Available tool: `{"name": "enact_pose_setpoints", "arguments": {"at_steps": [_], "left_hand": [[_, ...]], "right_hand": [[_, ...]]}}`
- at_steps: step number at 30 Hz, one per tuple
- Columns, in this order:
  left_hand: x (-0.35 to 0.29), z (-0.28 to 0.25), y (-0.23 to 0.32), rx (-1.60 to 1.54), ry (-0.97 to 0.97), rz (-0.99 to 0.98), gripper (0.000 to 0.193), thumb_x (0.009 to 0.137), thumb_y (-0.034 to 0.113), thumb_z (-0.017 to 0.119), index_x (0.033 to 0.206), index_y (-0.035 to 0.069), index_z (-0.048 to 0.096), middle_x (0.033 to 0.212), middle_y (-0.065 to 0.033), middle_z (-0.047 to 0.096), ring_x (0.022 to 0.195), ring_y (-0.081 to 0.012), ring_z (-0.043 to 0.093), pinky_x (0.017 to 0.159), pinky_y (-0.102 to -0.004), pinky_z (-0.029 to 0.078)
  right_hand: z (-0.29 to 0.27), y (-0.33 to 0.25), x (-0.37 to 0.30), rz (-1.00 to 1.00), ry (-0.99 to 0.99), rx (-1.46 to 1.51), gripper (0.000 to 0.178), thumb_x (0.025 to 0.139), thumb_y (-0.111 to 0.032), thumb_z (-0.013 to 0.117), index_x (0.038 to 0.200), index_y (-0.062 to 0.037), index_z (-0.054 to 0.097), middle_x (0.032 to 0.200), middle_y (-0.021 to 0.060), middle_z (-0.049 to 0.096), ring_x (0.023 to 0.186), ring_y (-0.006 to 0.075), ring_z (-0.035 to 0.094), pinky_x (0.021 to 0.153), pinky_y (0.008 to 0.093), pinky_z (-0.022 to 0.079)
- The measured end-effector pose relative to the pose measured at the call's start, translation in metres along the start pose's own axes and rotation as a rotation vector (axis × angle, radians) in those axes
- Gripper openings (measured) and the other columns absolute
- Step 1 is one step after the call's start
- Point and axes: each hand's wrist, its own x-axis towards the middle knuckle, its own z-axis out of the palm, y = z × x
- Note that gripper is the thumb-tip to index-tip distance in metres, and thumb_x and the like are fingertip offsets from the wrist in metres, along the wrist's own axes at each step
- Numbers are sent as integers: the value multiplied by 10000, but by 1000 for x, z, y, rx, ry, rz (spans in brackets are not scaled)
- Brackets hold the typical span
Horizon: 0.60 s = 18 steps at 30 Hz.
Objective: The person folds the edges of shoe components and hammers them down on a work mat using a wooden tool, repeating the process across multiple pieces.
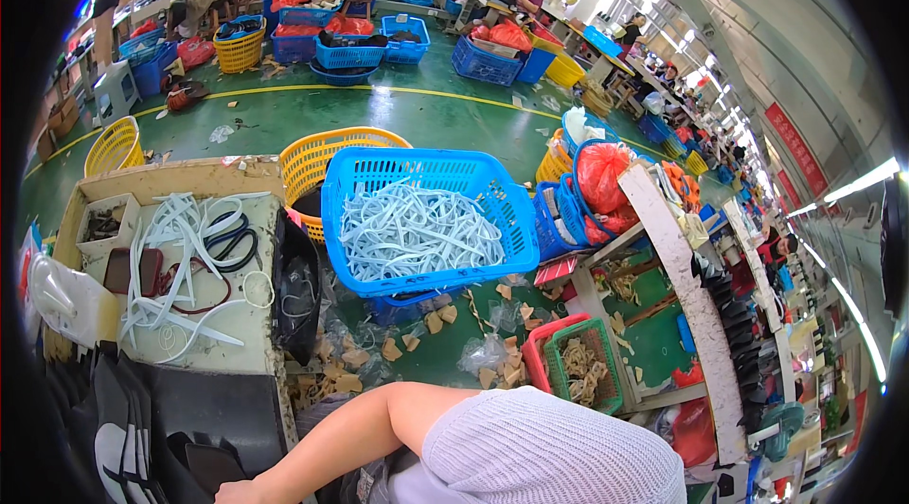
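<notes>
My right arm crosses the lower edge in a white knit sleeve, bent at the elbow and reaching left. Only the back of my right hand (pixel 239 493) shows at the bottom edge, with its fingers cut off from view. It lies close to a small dark flat piece (pixel 212 466) on a black sheet-like surface (pixel 218 402). Left of it stand several overlapping black cut pieces (pixel 115 428), some with white and grey patches. On the pale worktable (pixel 251 329) above, light-blue strips (pixel 180 244) lie loose with dark cords (pixel 235 244). My left hand is out of view.
A blue basket (pixel 516 220) full of light-blue strips stands beside the table, before a yellow basket (pixel 346 137). Scraps (pixel 355 355) litter the green floor. Red and green baskets (pixel 606 390) and a long bench (pixel 682 305) stand right. People sit at far benches.
</notes>
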Motion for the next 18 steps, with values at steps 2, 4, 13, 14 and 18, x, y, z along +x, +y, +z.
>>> {"name": "enact_pose_setpoints", "arguments": {"at_steps": [2, 4, 13, 14, 18], "left_hand": [[0, -1, 5, 11, -8, -20, 201, 866, 106, 633, 1024, -17, 647, 982, -156, 652, 903, -262, 603, 850, -335, 455], [-1, -1, 7, 23, -11, -42, 211, 870, 116, 631, 1035, -15, 645, 989, -157, 652, 910, -262, 602, 856, -334, 453], [-2, 6, -1, 36, 23, -87, 224, 887, 117, 596, 1063, -18, 630, 1057, -153, 641, 961, -249, 592, 883, -328, 440], [-2, 6, 2, 36, 29, -86, 225, 889, 124, 592, 1062, -15, 631, 1057, -153, 640, 960, -256, 593, 882, -333, 440], [1, 3, 11, 112, 51, -65, 233, 896, 144, 580, 1073, 1, 631, 1052, -154, 639, 961, -283, 593, 882, -348, 439]], "right_hand": [[2, 1, 1, -6, 12, -10, 378, 764, -224, 552, 975, 90, 543, 782, 222, 646, 762, 381, 646, 688, 438, 507], [2, 0, 0, -6, 13, -9, 378, 764, -222, 551, 975, 90, 543, 781, 222, 646, 762, 380, 646, 688, 437, 507], [0, 3, 2, -16, 21, 4, 361, 771, -224, 560, 961, 82, 539, 778, 219, 644, 763, 382, 644, 692, 441, 505], [-1, 3, 3, -14, 12, 15, 353, 771, -221, 565, 955, 80, 539, 778, 219, 643, 764, 384, 642, 692, 442, 504], [-6, 0, 5, -44, 13, -9, 331, 776, -211, 577, 942, 71, 531, 775, 218, 641, 770, 385, 640, 692, 442, 504]]}}
